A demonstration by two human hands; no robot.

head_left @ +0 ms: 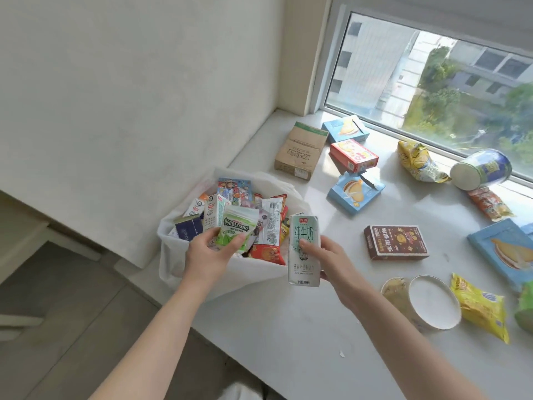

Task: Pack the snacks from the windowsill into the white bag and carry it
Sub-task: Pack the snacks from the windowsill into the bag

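The white bag (pixel 255 277) sits open at the left end of the windowsill (pixel 302 327), close to the wall, already crowded with cartons and bright packets. The left hand (pixel 212 252) is over the near side of the bag's mouth, thumb and fingers pinching a green Doublemint pouch (pixel 236 230) that stands above the packed snacks. The right hand (pixel 331 261) is wrapped around a white milk carton (pixel 304 249), held upright just to the right of the bag, its printed front facing the camera. More snacks lie spread over the sill to the right. Far from the person, a brown cardboard box (pixel 300 150) lies flat, with a blue biscuit box (pixel 344 129) beside it near the window (pixel 432 76). A red box (pixel 354 155) and a second blue biscuit box (pixel 355 192) lie nearer. Further right are a yellow packet (pixel 418 161), a blue can (pixel 481 168) tipped on its side with its base toward the camera, and an orange packet (pixel 489 204). A dark brown box (pixel 395 242) lies just right of the milk carton, apart from it. Near the right edge lie a large blue box (pixel 507 251), a paper cup (pixel 432 301) on its side, and a yellow wrapper (pixel 480 307) beside the cup.
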